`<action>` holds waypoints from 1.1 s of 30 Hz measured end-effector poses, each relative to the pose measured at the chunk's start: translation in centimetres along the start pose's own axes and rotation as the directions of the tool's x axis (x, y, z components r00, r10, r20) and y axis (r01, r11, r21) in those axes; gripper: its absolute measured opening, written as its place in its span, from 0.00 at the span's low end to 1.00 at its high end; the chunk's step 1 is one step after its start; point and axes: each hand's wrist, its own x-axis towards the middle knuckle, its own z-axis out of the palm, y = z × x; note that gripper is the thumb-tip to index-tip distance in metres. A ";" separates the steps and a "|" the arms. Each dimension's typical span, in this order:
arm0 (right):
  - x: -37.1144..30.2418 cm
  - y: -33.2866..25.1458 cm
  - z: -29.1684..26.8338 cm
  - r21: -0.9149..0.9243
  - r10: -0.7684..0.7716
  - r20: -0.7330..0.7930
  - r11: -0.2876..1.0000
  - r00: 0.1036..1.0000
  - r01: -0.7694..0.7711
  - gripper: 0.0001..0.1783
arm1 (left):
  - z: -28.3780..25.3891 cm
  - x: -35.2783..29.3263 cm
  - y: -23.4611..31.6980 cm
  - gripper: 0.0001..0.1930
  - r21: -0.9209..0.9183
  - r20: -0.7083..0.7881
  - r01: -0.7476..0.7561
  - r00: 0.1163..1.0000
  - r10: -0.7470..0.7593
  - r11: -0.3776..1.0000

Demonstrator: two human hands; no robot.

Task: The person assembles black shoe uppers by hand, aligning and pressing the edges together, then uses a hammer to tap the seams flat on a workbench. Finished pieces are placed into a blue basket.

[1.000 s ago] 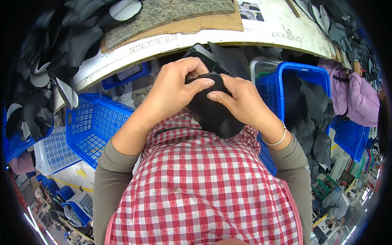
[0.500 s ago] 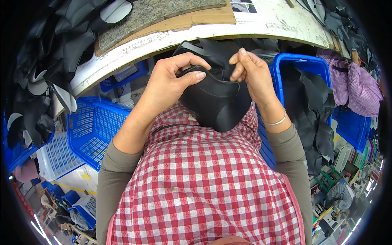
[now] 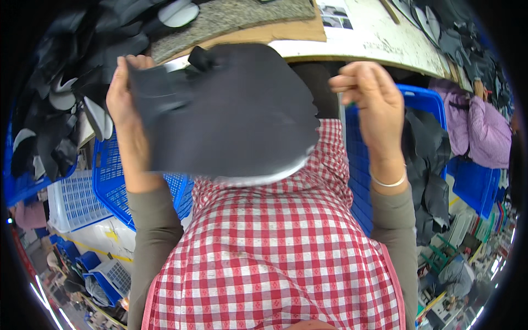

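Observation:
A large black leather shoe upper [image 3: 236, 110], smeared by motion, is spread in front of my chest with a pale edge along its lower rim. My left hand [image 3: 124, 93] grips it at its left side, thumb in front and the other fingers partly hidden behind. Apart from the piece, my right hand [image 3: 374, 99] is raised to the right with its fingertips pinched together. A tiny green spot shows at those fingertips, too small to name.
A white worktable [image 3: 374, 41] with a grey stone slab [image 3: 231, 25] lies ahead. Black pieces are heaped at left [image 3: 55, 99]. Blue baskets stand at left [image 3: 110, 190] and right [image 3: 421, 93], the right one holding black leather pieces [image 3: 429, 143]. A person's purple checked sleeve [image 3: 487, 132] shows far right.
My left hand has moved left and swung the shoe upper up and open, so its broad flat side shows. My right hand has moved right, away from it.

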 end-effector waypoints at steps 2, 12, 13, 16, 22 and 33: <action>1.1 -0.5 -0.4 -0.147 -0.053 -0.038 0.988 0.998 0.047 0.14 | -4.0 1.9 0.8 0.23 -0.210 0.253 0.100 0.966 -0.045 0.973; 2.4 5.4 6.5 0.074 0.130 0.592 0.974 0.795 -0.214 0.27 | -5.5 -2.1 -12.6 0.16 0.034 0.125 0.390 0.912 -0.391 0.920; 2.6 4.4 5.4 0.115 0.041 0.564 0.985 0.825 -0.127 0.24 | -5.5 -2.8 -9.8 0.19 0.420 -0.029 0.357 0.924 -0.381 0.834; 4.7 1.2 1.7 0.032 -0.144 0.579 0.988 0.803 0.154 0.22 | -5.1 -0.5 -3.2 0.27 0.353 -0.041 0.078 0.997 -0.067 0.932; 4.8 1.3 3.2 -0.280 0.047 0.833 0.895 0.551 0.347 0.15 | 2.6 -0.5 -6.1 0.22 0.585 0.307 0.349 0.740 -0.598 0.732; 3.3 2.0 3.4 -0.197 -0.168 0.696 0.890 0.698 0.412 0.16 | 3.8 -3.6 -11.0 0.16 0.378 0.361 0.565 0.639 -0.679 0.733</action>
